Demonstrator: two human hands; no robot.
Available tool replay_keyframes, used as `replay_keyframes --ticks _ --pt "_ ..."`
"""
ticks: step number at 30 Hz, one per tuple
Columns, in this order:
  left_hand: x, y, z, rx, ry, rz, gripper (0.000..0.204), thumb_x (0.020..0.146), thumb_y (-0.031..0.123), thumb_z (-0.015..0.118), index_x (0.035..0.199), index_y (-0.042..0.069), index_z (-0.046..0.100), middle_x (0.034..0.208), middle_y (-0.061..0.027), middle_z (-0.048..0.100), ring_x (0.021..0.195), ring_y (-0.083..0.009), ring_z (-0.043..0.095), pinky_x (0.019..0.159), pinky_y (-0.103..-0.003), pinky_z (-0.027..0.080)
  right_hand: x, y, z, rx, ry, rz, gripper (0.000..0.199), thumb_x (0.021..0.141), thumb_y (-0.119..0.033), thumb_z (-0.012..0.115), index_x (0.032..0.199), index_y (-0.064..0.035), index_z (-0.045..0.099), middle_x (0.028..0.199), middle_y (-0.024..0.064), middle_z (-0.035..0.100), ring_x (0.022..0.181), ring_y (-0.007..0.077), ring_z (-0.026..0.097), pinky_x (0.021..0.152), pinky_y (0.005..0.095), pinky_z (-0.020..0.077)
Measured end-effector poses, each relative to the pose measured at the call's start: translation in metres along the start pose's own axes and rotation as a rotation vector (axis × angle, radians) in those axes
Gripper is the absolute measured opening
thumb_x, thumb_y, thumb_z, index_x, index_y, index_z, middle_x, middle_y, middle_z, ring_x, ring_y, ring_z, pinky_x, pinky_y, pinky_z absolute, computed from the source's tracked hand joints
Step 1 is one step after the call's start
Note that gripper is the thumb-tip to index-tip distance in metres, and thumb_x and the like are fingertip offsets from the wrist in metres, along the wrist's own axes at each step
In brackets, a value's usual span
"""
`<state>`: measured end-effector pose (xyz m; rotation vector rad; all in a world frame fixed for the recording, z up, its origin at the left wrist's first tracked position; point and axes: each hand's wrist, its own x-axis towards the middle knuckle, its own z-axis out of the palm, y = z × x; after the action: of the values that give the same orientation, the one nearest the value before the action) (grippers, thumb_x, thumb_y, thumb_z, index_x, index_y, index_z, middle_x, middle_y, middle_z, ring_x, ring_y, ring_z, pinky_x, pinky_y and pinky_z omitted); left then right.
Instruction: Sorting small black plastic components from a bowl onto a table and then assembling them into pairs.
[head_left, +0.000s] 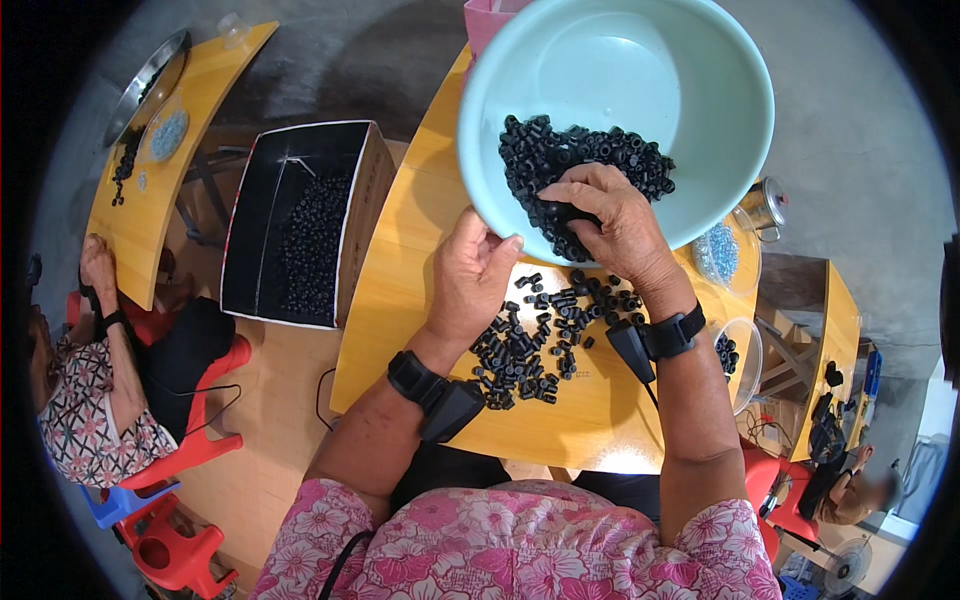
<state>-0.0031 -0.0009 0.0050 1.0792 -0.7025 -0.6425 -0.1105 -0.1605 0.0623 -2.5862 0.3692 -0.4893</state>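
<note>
While the left hand [475, 280] clamps the near rim of the pale blue basin [700, 120], thumb over the edge and fingers hidden beneath, the basin tips toward the person so that its open mouth faces the right hand [605, 215]. That right hand sits inside the basin, fingers curled down into the heap of small black tubular pieces [585, 160]; whether it pinches any of them I cannot tell, since the fingertips are buried. The heap lies directly under and just beyond the right hand's fingers, banked against the basin's lower wall, and the lowered rim is just on the wrist side of that hand. Below the rim, beneath both wrists, a scatter of the same black pieces [535, 345] lies on the yellow table [400, 260]. The right hand is the nearer one to the heap; the left touches only the basin. Off to the left hand's side, well apart, stands a dark-lined box [300, 220] with more pieces.
</note>
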Motion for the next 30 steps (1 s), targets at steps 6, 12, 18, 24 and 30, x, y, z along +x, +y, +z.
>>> replay_keyframes --ticks 6,12,18,24,30 --pt "0.001 -0.002 -0.002 0.064 -0.015 0.014 0.019 0.094 -0.003 0.056 0.112 -0.005 0.052 0.103 -0.0086 0.062 0.093 -0.0119 0.064 0.082 -0.028 0.054 0.001 0.003 -0.001 -0.032 0.031 -0.040 0.039 0.067 0.006 0.063 0.100 -0.0143 0.071 0.102 0.0061 0.064 0.098 0.0289 0.061 0.085 0.0384 0.0521" --pt "0.000 -0.003 -0.001 0.050 -0.005 0.025 0.020 0.094 -0.003 0.056 0.113 -0.005 0.052 0.104 -0.0095 0.063 0.094 -0.0124 0.064 0.083 -0.028 0.055 0.001 0.005 0.001 -0.037 0.016 -0.041 0.035 0.069 0.004 0.062 0.097 -0.0145 0.071 0.093 0.0051 0.064 0.095 0.0287 0.062 0.083 0.0380 0.0525" --pt "0.000 -0.007 -0.004 0.063 -0.003 0.012 0.021 0.094 -0.004 0.056 0.114 -0.005 0.052 0.104 -0.0095 0.063 0.094 -0.0124 0.064 0.082 -0.028 0.054 -0.002 0.015 0.002 0.024 0.020 -0.004 0.030 0.070 0.005 0.062 0.094 -0.0106 0.069 0.092 0.0072 0.064 0.093 0.0310 0.062 0.083 0.0388 0.0520" --pt "0.003 -0.004 -0.004 0.075 0.003 0.000 0.021 0.093 -0.004 0.057 0.113 -0.004 0.053 0.102 -0.0087 0.064 0.093 -0.0123 0.064 0.083 -0.028 0.053 -0.012 0.005 -0.008 0.301 0.088 0.163 0.028 0.075 0.008 0.064 0.098 -0.0066 0.070 0.096 0.0072 0.066 0.086 0.0221 0.065 0.075 0.0306 0.0524" --pt "0.003 -0.003 -0.005 0.041 0.018 -0.025 0.021 0.092 -0.005 0.057 0.113 -0.004 0.053 0.103 -0.0084 0.064 0.093 -0.0120 0.064 0.082 -0.027 0.053 -0.035 -0.005 -0.022 0.379 0.051 0.260 0.026 0.074 0.005 0.069 0.098 -0.0047 0.071 0.095 0.0050 0.065 0.084 0.0157 0.063 0.071 0.0252 0.0501"
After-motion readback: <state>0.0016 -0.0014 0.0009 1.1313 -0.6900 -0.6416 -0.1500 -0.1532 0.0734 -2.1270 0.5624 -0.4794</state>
